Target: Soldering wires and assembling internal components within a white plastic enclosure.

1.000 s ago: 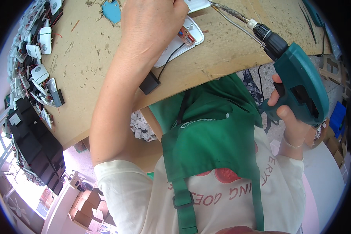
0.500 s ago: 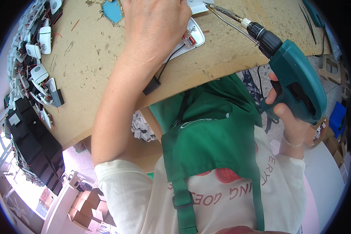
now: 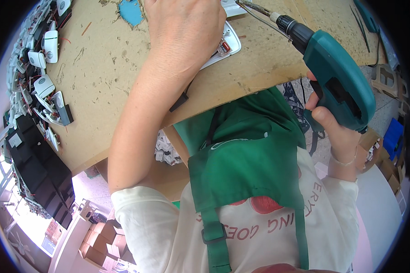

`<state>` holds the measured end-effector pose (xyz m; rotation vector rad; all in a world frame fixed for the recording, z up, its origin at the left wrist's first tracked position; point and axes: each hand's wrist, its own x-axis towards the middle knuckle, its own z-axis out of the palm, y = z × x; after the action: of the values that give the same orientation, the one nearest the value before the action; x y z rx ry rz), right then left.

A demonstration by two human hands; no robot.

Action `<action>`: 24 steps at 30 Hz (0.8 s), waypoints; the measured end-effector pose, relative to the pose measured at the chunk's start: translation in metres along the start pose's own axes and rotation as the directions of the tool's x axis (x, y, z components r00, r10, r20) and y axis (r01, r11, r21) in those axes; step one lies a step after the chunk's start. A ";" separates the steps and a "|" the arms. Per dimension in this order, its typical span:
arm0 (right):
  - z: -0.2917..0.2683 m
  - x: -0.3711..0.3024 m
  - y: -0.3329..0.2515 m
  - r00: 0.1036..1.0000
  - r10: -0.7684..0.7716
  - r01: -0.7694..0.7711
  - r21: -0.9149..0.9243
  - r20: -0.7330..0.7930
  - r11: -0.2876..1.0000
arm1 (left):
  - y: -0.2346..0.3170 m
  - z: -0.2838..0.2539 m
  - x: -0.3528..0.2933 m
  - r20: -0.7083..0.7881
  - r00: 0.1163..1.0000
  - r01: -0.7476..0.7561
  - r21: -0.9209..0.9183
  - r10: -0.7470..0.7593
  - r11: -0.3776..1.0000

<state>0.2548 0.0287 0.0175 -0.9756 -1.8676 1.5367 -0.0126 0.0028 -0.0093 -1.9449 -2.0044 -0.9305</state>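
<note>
In my right hand [image 3: 325,109] is a teal soldering gun [image 3: 339,75], fingers wrapped round its grip by the black trigger. Its metal tip, with a thin tube alongside, points up and left over the table. My left hand [image 3: 187,25] is bent over a white plastic housing [image 3: 233,41], its back toward me. Its fingers curl under at the upper edge, so what they pinch is hidden. Beside the hand, a small circuit board with a red part [image 3: 223,47] shows inside the housing. A black box on a cable [image 3: 178,102] lies partly behind my left wrist.
Another white piece [image 3: 234,7] lies beyond the housing. Along the table's left side run several white units with wires [image 3: 43,85] and black boxes [image 3: 41,168]. A blue patch [image 3: 131,12] shows through the worn brown tabletop [image 3: 95,91]. Cardboard boxes [image 3: 98,236] stand below left.
The soldering gun in my right hand has moved left and slightly up. My left hand has shifted a little to the right with the housing, and its wrist covers more of the black box.
</note>
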 end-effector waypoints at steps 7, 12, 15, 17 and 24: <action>0.002 0.002 -0.001 1.000 -0.003 0.003 -0.052 -0.004 0.999 | 0.002 -0.003 0.001 0.038 0.999 0.029 -0.022 -0.028 0.999; 0.001 -0.007 -0.008 0.996 0.085 -0.086 0.008 0.018 0.996 | 0.000 -0.008 0.001 0.051 0.992 0.119 -0.166 -0.112 0.979; -0.001 -0.013 -0.002 0.999 0.043 -0.041 0.152 -0.011 0.987 | 0.005 -0.016 0.006 0.108 0.968 0.246 -0.245 -0.226 0.938; -0.009 -0.016 0.003 1.000 0.003 -0.004 0.116 0.007 0.993 | 0.006 -0.020 0.008 0.152 0.942 0.330 -0.257 -0.299 0.908; -0.018 -0.014 0.004 0.990 -0.124 0.133 0.130 -0.071 0.983 | -0.022 -0.020 -0.006 -0.039 0.981 0.180 -0.151 -0.188 0.972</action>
<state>0.2784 0.0286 0.0179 -0.8167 -1.7246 1.5159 -0.0387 -0.0118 -0.0033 -1.8056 -2.1703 -1.1915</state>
